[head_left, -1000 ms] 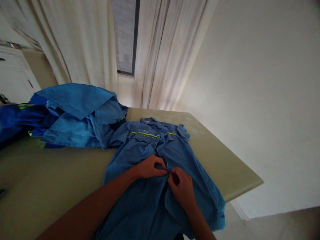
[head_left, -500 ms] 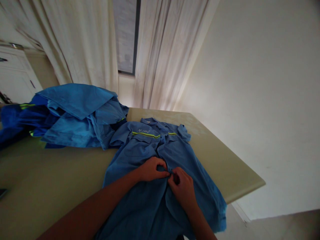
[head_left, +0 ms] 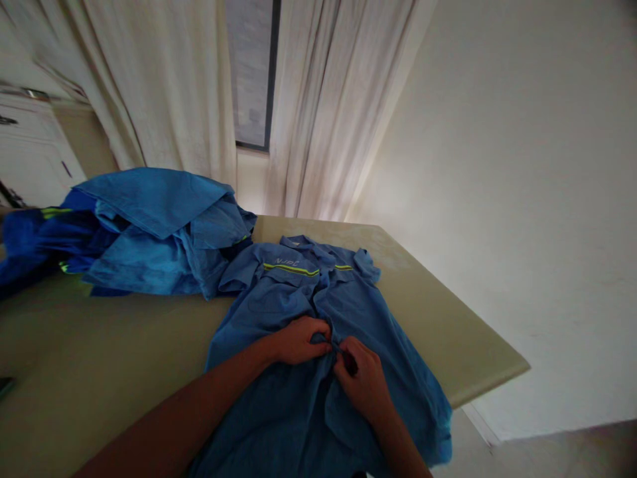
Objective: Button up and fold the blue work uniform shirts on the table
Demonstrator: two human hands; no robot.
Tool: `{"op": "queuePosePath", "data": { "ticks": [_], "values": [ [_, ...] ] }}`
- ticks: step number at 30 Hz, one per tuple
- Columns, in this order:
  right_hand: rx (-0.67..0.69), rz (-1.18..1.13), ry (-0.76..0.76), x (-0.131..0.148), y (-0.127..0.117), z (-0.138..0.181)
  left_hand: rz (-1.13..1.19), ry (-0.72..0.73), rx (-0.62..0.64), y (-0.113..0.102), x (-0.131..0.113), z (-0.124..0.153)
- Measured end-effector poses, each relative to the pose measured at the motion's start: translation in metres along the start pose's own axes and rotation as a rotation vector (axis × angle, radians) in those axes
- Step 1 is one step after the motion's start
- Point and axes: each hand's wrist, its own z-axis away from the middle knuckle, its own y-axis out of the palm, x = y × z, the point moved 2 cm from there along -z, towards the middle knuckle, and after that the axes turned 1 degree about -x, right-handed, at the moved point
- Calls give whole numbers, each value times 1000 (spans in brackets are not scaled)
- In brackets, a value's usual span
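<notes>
A blue short-sleeved work shirt (head_left: 279, 309) lies face up with its collar toward the far side of the table. Yellow-green stripes and white letters run across its chest. My left hand (head_left: 303, 340) pinches the left edge of the front opening at mid-length. Close beside it, my right hand (head_left: 362, 372) pinches the facing edge of the opening. The fingertips of both hands nearly meet, and a bit of cloth shows bunched between them. Any button there is too small or hidden to make out.
On the left of the table (head_left: 99, 358) lies a heap of blue garments (head_left: 159, 226), touching the shirt's sleeve. A dark flat object (head_left: 6, 385) sits at the left edge. Curtains (head_left: 318, 113) and a white wall (head_left: 512, 199) stand behind and to the right.
Both hands stay at the front opening with small finger movements; the left fingers have curled in more closely on the cloth. The shirt and the heap have not moved.
</notes>
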Motion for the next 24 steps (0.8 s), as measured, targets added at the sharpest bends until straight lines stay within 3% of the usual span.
{"op": "queuePosePath", "data": {
  "ticks": [24],
  "values": [
    [54, -180, 101, -3, 2, -1, 148, 106, 54, -2, 3, -2]
  ]
}}
